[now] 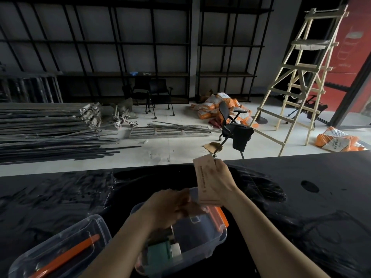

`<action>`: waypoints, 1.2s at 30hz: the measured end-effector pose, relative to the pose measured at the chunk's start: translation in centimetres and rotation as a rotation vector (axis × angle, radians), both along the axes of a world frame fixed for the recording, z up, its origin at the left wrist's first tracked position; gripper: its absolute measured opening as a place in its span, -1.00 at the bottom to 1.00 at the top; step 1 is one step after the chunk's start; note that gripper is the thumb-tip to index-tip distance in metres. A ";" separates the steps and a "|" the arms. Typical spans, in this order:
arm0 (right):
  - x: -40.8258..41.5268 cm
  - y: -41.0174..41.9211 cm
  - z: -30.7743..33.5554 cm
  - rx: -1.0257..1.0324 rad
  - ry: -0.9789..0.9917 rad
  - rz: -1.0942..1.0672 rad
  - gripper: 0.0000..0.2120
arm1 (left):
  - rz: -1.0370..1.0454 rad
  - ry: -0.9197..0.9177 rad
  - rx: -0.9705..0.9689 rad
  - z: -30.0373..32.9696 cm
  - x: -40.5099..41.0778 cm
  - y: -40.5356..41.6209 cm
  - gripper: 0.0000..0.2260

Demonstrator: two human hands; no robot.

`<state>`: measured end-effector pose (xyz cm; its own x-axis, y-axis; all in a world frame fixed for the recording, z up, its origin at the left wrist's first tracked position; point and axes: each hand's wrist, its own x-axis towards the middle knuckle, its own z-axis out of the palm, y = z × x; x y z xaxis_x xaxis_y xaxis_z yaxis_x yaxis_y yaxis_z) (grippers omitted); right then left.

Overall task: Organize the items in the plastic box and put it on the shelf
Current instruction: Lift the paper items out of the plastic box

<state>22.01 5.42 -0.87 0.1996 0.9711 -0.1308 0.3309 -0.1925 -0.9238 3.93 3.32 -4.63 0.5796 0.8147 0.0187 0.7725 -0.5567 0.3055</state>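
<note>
A clear plastic box (217, 240) with an orange latch stands on the black table in front of me. It holds a dark flat item, a green packet (160, 250) and other small things. My right hand (219, 178) holds a stack of tan paper envelopes (202, 181) upright above the box's far rim. My left hand (170, 205) reaches into the box, fingers curled among the items; what it grips is hidden. The box's clear lid (60, 251) with an orange handle lies to the left.
The black table (301, 207) is covered in wrinkled dark plastic film. Beyond it are black metal shelves (120, 57) on the far wall, piled metal bars (50, 129), office chairs (230, 125), orange sacks and a wooden ladder (301, 77).
</note>
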 end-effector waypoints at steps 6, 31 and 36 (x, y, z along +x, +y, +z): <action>-0.6 0.4 1.1 0.059 0.645 -0.076 -0.87 | 0.294 -0.665 -0.132 -1.5 -1.7 -1.2 -0.73; -6.6 -2.8 -0.3 -0.093 0.412 0.321 -0.71 | 0.755 -1.491 -0.450 3.6 2.3 -2.1 -0.61; -5.8 -3.3 -1.2 -0.167 0.383 0.324 -0.65 | 0.713 -1.447 -0.429 2.1 2.5 -2.0 -0.74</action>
